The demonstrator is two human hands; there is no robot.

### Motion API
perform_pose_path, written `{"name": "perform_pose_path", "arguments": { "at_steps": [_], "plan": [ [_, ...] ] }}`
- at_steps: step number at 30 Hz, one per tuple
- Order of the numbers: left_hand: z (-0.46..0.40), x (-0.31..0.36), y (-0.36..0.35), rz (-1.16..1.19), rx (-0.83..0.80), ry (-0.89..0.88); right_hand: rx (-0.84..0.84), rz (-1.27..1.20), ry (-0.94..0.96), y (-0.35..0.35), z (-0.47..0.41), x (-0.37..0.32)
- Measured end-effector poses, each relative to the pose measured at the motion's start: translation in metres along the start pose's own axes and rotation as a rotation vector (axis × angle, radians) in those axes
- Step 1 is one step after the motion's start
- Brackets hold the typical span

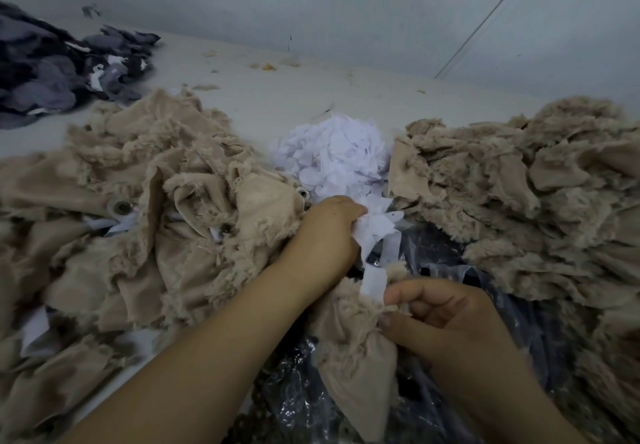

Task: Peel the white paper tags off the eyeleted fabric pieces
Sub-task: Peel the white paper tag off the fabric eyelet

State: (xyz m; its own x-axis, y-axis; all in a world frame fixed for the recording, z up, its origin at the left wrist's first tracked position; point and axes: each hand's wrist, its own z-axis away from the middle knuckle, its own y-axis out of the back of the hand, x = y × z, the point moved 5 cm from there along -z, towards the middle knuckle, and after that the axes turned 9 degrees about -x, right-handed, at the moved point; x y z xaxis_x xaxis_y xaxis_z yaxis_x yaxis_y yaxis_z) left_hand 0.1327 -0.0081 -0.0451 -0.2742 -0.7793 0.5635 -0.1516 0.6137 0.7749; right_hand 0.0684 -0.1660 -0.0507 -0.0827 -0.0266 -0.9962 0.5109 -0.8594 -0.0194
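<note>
From the head camera, we're right over the work. Our right hand (446, 319) pinches the frayed edge of a tan fabric piece (349, 346), fingers curled tight on it, thumb on top, and that looks like an anchor so the cloth can't follow the pull. Our left hand (329, 232) is curled round a crumpled bunch of white paper (375, 227), fingers closed on it, up and away from the right hand. Between the two runs a white paper tag (372, 282), one end against the fabric by the right thumb; we judge it to be mid-peel, though whether it's still stuck we can't tell.

Just beyond the left hand sits a heap of white paper scraps (332, 156), handy for dropping the bunch. To the left, a tan pile (145, 180) shows an eyelet (121, 207) with white paper peeking beside it, so likely waiting. The tan pile on the right (519, 173) shows no white, probably finished. A dark plastic sheet (433, 263) lies beneath the hands, and grey cloth (52, 66) lies far left on the table (277, 97).
</note>
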Motion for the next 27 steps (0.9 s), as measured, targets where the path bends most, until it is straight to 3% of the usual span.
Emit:
{"name": "perform_pose_path", "arguments": {
  "at_steps": [5, 9, 11, 16, 18, 20, 24, 27],
  "plan": [
    [-0.010, -0.003, -0.006, -0.023, -0.018, 0.087, -0.002, 0.015, -0.008, 0.005, -0.001, 0.003],
    [-0.006, -0.001, -0.010, -0.135, -0.208, 0.192, 0.034, 0.006, -0.025, 0.008, -0.001, 0.003],
    [0.002, 0.006, -0.005, -0.178, -0.228, 0.163, 0.061, 0.033, -0.014, 0.009, -0.001, 0.003],
    [0.040, 0.034, 0.017, -0.274, -0.056, -0.066, 0.090, 0.123, 0.004, 0.010, 0.002, 0.002],
    [0.055, 0.041, 0.024, -0.174, 0.053, -0.095, 0.081, 0.141, 0.031, 0.008, 0.002, 0.001],
    [0.063, 0.036, 0.026, 0.010, 0.114, 0.031, 0.093, 0.167, 0.077, 0.007, 0.003, -0.001],
    [0.071, 0.029, 0.007, 0.486, -0.093, 0.307, 0.072, 0.223, 0.139, -0.001, 0.006, -0.002],
    [0.074, 0.030, 0.006, 0.766, -0.033, 0.357, 0.076, 0.249, 0.148, -0.003, 0.008, 0.000]
  ]
}}
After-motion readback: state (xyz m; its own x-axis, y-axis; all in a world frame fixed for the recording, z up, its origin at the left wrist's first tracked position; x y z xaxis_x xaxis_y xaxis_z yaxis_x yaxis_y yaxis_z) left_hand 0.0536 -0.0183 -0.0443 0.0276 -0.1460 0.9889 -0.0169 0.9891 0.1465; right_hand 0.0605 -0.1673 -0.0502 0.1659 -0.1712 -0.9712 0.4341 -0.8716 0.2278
